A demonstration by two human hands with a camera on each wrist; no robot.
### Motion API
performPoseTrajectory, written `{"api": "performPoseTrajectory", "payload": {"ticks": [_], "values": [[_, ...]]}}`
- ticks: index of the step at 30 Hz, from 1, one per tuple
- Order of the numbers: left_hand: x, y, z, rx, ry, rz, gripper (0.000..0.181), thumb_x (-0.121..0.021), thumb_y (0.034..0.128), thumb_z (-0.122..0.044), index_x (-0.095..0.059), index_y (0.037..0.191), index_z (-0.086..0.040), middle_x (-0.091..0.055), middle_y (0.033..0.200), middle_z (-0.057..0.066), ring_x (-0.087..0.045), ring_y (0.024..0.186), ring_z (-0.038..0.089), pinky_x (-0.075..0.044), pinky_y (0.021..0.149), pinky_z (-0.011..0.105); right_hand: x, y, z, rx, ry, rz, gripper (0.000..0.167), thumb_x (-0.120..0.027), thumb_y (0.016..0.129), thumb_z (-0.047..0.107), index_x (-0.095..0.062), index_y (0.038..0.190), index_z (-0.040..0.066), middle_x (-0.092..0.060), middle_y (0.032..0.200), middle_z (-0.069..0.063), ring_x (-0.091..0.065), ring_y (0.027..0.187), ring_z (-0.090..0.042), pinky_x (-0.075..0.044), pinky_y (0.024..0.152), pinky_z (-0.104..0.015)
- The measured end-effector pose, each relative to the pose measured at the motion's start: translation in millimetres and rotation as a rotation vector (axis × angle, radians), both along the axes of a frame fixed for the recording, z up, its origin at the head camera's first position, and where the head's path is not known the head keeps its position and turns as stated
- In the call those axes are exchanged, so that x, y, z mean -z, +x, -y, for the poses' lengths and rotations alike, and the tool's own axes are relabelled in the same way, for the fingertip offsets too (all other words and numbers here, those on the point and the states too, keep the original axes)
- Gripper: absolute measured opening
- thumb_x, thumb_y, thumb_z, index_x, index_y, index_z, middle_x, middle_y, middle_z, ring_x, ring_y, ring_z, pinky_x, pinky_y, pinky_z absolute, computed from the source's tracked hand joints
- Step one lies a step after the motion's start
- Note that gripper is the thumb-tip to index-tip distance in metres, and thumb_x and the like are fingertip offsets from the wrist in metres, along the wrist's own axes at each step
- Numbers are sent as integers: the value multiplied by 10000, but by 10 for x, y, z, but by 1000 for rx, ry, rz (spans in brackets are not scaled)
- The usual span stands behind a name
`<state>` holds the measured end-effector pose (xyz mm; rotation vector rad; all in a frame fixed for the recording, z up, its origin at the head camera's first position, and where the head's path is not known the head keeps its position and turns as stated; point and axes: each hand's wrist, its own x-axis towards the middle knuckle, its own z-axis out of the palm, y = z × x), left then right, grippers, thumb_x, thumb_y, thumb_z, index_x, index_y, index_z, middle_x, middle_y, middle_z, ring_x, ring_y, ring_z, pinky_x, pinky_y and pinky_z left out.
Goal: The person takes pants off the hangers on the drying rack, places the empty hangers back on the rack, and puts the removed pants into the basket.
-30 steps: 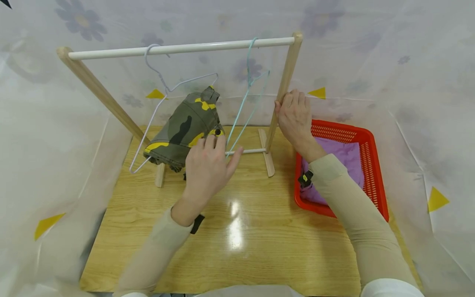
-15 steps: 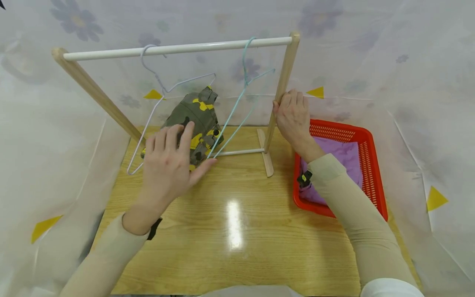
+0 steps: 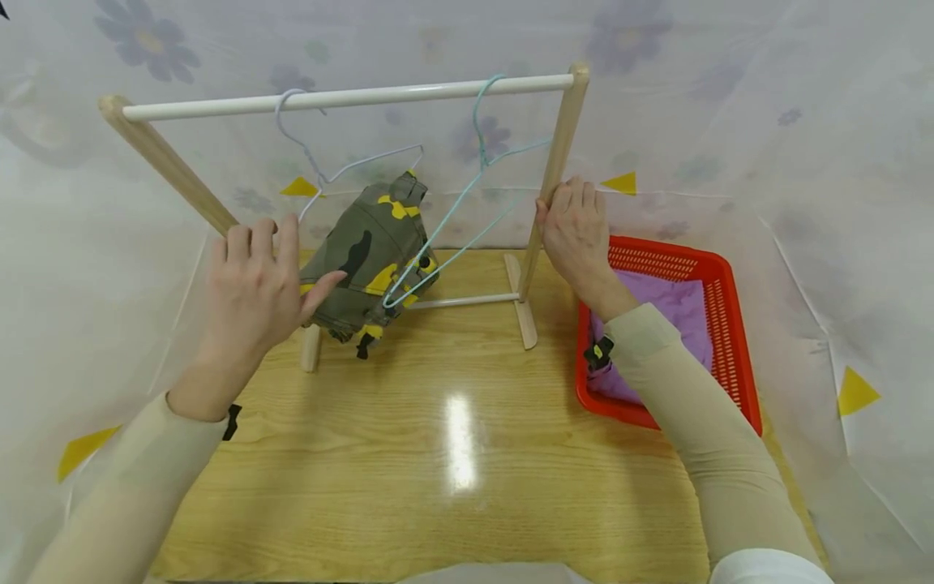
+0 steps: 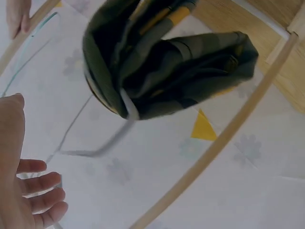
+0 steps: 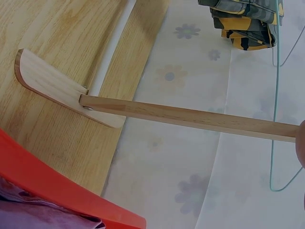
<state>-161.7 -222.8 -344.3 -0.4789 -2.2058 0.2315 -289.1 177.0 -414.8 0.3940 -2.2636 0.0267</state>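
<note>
My left hand (image 3: 251, 296) hovers over the left side of the rack, fingers loosely extended; in the left wrist view this hand (image 4: 31, 186) holds nothing visible, and contact with the hanger wire behind it cannot be told. A camouflage garment (image 3: 350, 243) hangs at a slant on a lilac hanger (image 3: 372, 158), just right of that hand. The mint hanger (image 3: 448, 215), bare, hooks on the white rail (image 3: 409, 94), its lower corner overlapping the garment. My right hand (image 3: 576, 231) grips the rack's right wooden post (image 3: 560, 154), seen slanting across the right wrist view.
A red basket (image 3: 737, 349) with purple cloth (image 3: 682, 304) stands on the wooden table (image 3: 511, 487) at the right, under my right forearm. The rack's lower bar (image 3: 474, 301) and foot (image 3: 520, 312) lie beyond. Patterned sheeting (image 3: 700, 113) encloses the back and sides.
My left hand has moved left, from the garment's lower right to the left post's side. The mint hanger has turned, its lower corner shifting left across the garment. The right hand keeps its grip.
</note>
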Motion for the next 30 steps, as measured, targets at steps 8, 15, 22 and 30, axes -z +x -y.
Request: {"api": "performPoseTrajectory", "payload": {"ticks": [8,15,22,30], "values": [[60,-117,77,-60,-59,68,728,-288,1104,-613,-464,891,60,-459,701,190,-451,589,371,-341,481,400,-2,7,-1,-9,-1,2,413,-396,1127,287,-509,991,-86,-546,904,-244,-504,779,-404,-425,703,-471],[197,-86,158,-106,-42,103,583,-316,1154,-399,-425,763,20,-452,667,171,-463,592,379,-343,498,407,-2,8,13,-14,-4,6,411,-393,1128,288,-509,992,-82,-542,903,-237,-511,788,-406,-422,711,-470],[249,-102,178,-89,44,120,426,-425,1133,-178,-383,739,-22,-390,577,114,-413,513,327,-273,470,358,-9,11,12,-17,-16,8,400,-398,1126,281,-511,996,-81,-537,900,-234,-504,782,-402,-414,717,-471],[244,-99,177,-133,38,10,461,-425,1124,-180,-392,688,-36,-355,550,84,-377,497,297,-246,476,337,-15,9,8,-10,-16,16,407,-392,1122,279,-510,986,-86,-525,883,-235,-492,770,-402,-408,714,-473]]}}
